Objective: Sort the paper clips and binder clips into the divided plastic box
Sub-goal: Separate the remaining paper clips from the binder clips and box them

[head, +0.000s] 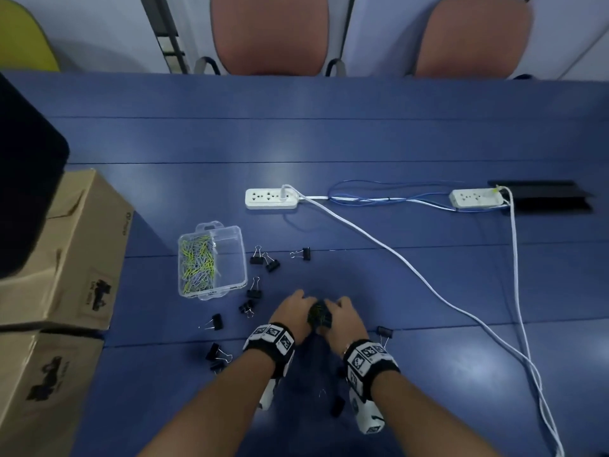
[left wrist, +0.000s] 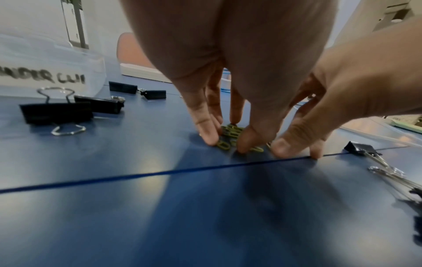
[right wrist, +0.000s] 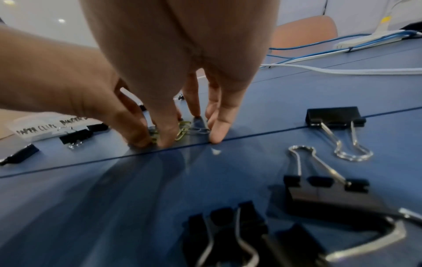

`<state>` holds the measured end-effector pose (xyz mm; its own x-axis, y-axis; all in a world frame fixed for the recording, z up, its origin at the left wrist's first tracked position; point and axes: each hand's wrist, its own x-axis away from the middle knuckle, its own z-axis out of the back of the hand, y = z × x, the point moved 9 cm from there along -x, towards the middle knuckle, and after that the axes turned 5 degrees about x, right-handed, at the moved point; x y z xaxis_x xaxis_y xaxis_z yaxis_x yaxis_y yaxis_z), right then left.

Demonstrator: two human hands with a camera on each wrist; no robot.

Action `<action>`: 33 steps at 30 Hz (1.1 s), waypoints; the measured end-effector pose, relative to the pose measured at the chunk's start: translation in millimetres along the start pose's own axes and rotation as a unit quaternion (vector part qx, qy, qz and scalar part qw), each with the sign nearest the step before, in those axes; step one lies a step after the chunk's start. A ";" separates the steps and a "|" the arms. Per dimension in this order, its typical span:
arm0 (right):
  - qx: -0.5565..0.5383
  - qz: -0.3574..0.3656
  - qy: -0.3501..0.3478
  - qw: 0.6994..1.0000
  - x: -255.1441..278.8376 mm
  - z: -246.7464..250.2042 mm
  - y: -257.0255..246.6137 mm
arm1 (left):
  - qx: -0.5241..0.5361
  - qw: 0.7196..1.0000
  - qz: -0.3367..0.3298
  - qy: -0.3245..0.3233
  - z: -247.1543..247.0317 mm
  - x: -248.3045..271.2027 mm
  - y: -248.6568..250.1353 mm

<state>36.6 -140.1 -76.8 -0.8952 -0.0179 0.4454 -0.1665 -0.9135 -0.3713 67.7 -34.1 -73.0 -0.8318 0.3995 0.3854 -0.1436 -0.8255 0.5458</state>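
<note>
A small heap of yellow-green and pale paper clips (head: 319, 313) lies on the blue table between my two hands. My left hand (head: 293, 311) and right hand (head: 346, 316) stand fingertips-down around it, with straight fingers touching the table. In the left wrist view the left hand (left wrist: 228, 140) hems the paper clips (left wrist: 230, 133) in. The right wrist view shows the right hand (right wrist: 191, 133) against the same clips (right wrist: 182, 130). The clear divided box (head: 245, 258) sits up left, with paper clips in its left half. Black binder clips (head: 267, 263) lie scattered around.
Two white power strips (head: 272, 198) (head: 476, 197) lie further back, with a white cable (head: 395, 255) running down the right side. Cardboard boxes (head: 66, 258) stand at the left edge. More binder clips (right wrist: 324, 191) lie close under my right wrist. Chairs (head: 270, 34) stand behind the table.
</note>
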 end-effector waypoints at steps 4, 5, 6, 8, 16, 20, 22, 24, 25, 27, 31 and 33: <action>0.002 0.031 0.031 0.999 3.5 1.0 -4.3 | -0.031 0.999 -0.010 -0.006 1.4 0.4 0.7; 0.011 0.039 0.035 0.999 4.6 0.0 -5.6 | -0.037 0.999 -0.010 -0.011 1.0 0.9 -1.4; 0.024 0.048 0.036 0.998 5.6 -1.6 -7.4 | -0.042 0.999 -0.012 -0.013 0.3 0.9 -3.9; 0.028 0.051 0.032 0.998 6.9 -3.3 -9.0 | -0.054 0.998 -0.019 -0.016 0.1 1.9 -4.9; 0.063 0.069 0.010 0.996 4.9 -6.3 -17.8 | -0.123 0.990 -0.073 0.001 -5.9 6.3 -3.7; 0.065 0.068 0.006 0.996 3.5 -13.3 -12.7 | -0.126 0.988 -0.085 0.006 -5.6 10.2 -5.6; 0.046 0.064 0.003 0.997 2.8 -13.5 -11.2 | -0.101 0.992 -0.077 0.010 -1.1 11.5 -13.5; 0.007 0.052 0.004 0.999 1.0 -9.6 -7.6 | -0.055 0.997 -0.051 0.019 7.2 12.5 -25.3; -0.022 0.041 0.006 0.999 -0.8 -6.2 -3.6 | -0.021 0.999 -0.034 0.031 13.1 13.1 -31.3; -0.072 0.019 0.017 0.997 -4.5 1.9 6.5 | 0.053 0.996 0.007 0.068 26.0 14.2 -42.8; -0.105 0.029 0.022 0.994 -7.4 10.7 7.7 | 0.130 0.985 0.040 0.102 41.5 15.5 -52.2; -0.083 0.058 0.001 0.995 -4.5 8.4 -3.8 | 0.125 0.988 0.033 0.087 41.8 15.3 -48.7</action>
<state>44.8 -140.0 -70.6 -0.9135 -0.1186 0.3892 -0.1274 -0.8250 -0.5505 84.3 28.8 -62.6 -0.9174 0.2552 0.3053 0.0339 -0.7142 0.6991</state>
